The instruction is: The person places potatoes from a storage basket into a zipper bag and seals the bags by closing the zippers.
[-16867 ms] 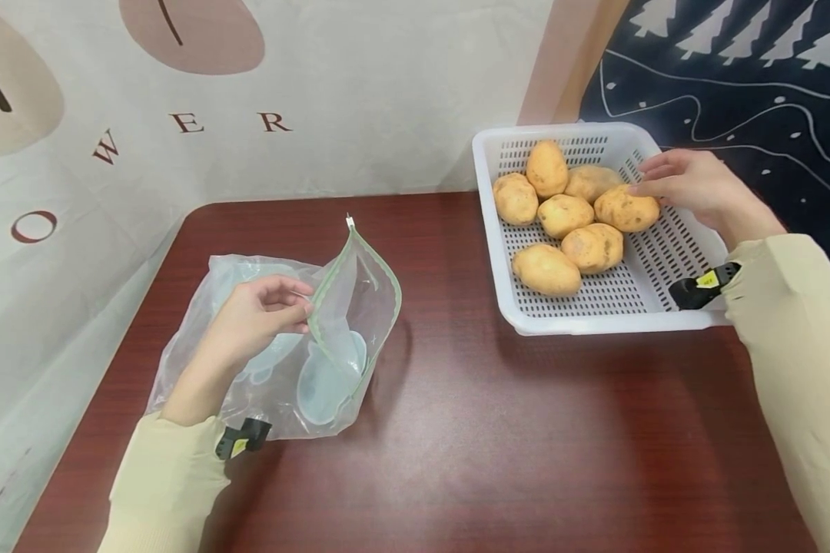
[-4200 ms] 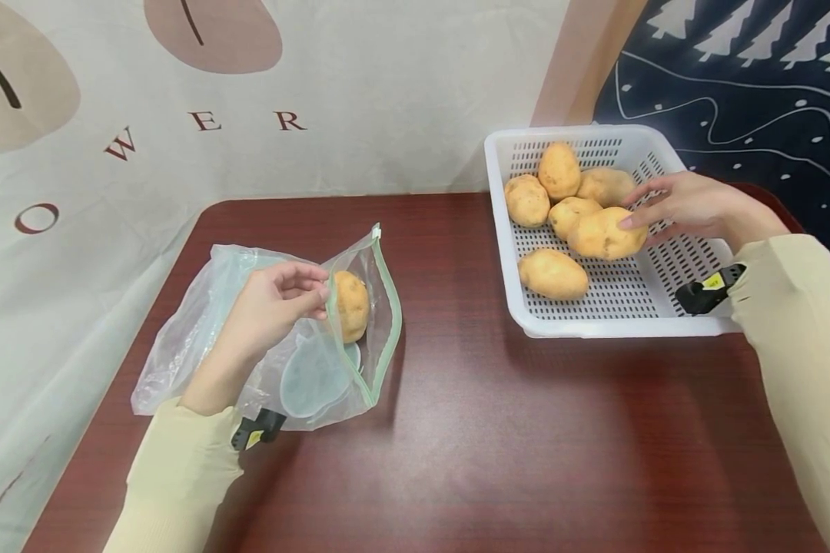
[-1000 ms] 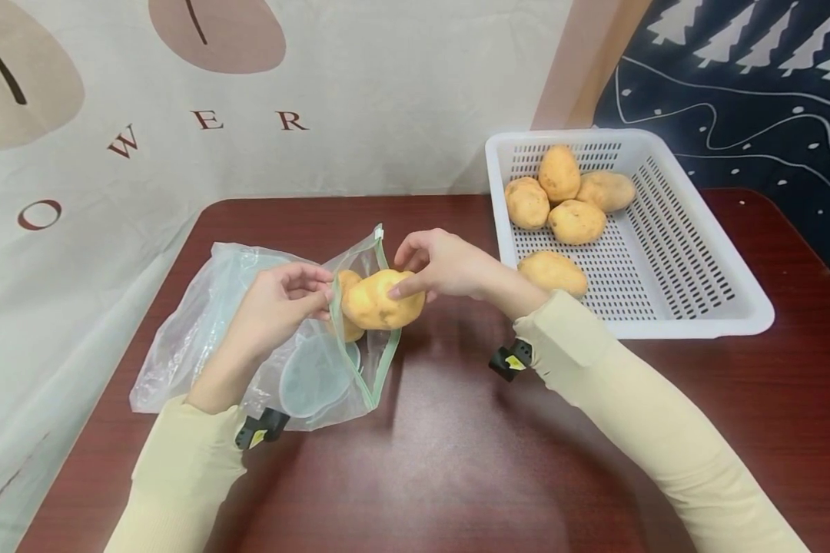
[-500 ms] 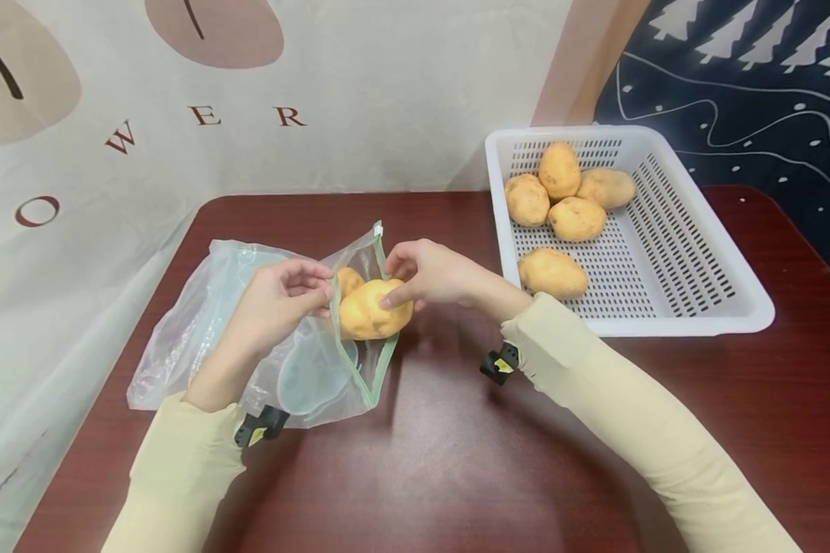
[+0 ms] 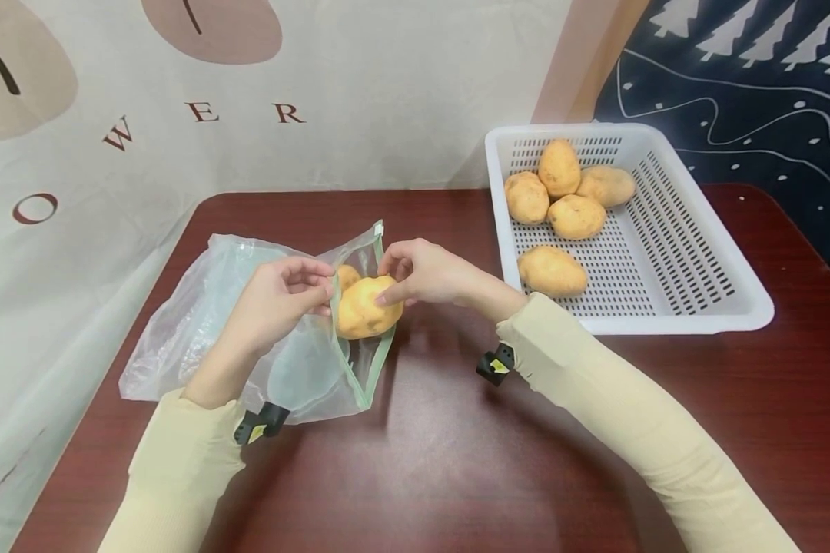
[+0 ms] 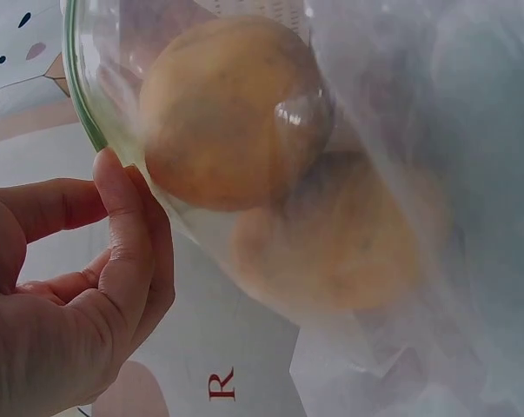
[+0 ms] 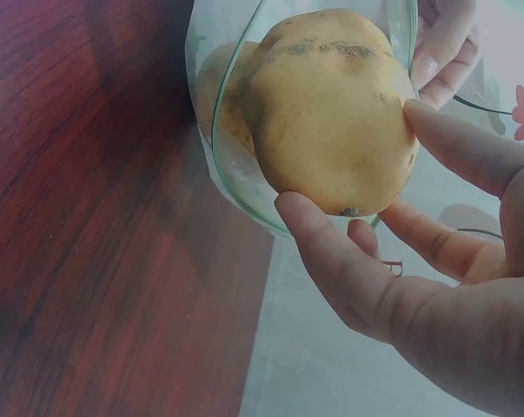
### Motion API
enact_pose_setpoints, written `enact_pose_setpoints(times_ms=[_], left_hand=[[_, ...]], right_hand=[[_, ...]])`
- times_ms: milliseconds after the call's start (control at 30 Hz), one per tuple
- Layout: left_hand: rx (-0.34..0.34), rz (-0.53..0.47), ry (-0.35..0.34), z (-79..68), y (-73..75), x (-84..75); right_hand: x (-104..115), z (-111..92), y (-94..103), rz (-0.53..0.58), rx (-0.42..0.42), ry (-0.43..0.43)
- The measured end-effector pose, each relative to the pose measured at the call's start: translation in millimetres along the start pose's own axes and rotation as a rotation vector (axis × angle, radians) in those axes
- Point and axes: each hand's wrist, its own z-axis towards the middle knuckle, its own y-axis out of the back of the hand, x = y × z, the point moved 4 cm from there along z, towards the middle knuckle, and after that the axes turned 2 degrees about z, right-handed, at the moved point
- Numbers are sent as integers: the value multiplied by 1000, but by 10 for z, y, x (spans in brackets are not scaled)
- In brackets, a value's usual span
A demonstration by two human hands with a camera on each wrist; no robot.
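Potato (image 5: 368, 309), just shifted toward nine o'clock, now sits mostly within the mouth of the clear bag (image 5: 173, 330), inside its green rim (image 5: 379, 364), so it looks nearly bagged. The right hand (image 5: 430, 274), at its two o'clock, pinches it between thumb and fingertips; the left hand (image 5: 277, 303), at nine, pinches the rim, the mouth gaping. An already bagged potato (image 5: 348, 276) lies behind, toward eleven; whether the two touch is unclear. Beyond, between two and three o'clock, the white basket (image 5: 671, 269) holds five potatoes (image 5: 576, 217): four clustered at its ten o'clock, one alone at eight.
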Motion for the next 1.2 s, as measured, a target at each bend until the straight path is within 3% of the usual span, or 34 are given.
enact_pose_setpoints(times_ms=[267,633,733,933,1067,1200], left_hand=[[-7,-47,17,18,-29,-3],[-8,-69,30,-1,-34,3],[-11,-72,29,-3,-35,2],[-2,-73,35,-5,-64,-3],[1,-67,37,-7,-69,-1],[-4,-70,41,-13,-56,18]], right_hand=[[1,47,-96,60,48,32],[-152,47,-299,177,150,-119],[-157,39,-308,183,156,-95],[-133,80,-355,58,160,55],[-108,91,-384,19,194,104],[-130,94,-345,73,213,105]])
